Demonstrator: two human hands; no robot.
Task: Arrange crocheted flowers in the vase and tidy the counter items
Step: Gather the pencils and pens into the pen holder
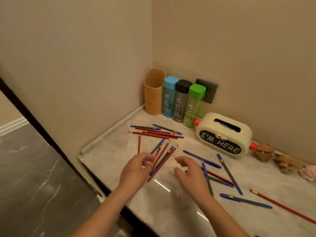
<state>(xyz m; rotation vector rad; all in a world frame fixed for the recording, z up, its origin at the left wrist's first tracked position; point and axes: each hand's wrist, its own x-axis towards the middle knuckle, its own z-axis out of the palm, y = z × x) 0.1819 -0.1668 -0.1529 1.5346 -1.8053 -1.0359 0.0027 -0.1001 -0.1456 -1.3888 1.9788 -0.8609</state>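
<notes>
- I see the left hand (136, 168) low over the near edge of the marble counter (109, 151), with its fingers curled round a bundle of pencils and pens (164, 159). The bundle slants up and away to the right.
- The right hand (191, 173) hovers just beside it with fingers loosely bent and apart, holding nothing.
- Under and just right of that hand lie crossed blue pens (230, 174) with a red pencil between them. Another blue pen (246, 200) and a long red pencil (282, 206) lie nearer the front right.
- Farther back, a loose row of pens and pencils (155, 132) lies on the counter, and a single red pencil (139, 144) lies alone near the left hand's fingertips.
- In the corner a tan holder (153, 94) stands upright against the wall. Touching it in a line are a blue-capped bottle (168, 98), a black-capped bottle (181, 101) and a green-capped bottle (194, 105).
- A cream tissue box (224, 134) reading "I'M HERE" sits right of the bottles.
- Beyond the box along the wall I make out wooden pieces (264, 152) and a pink item (309, 171) cut off by the frame edge, but I cannot tell what it is.
</notes>
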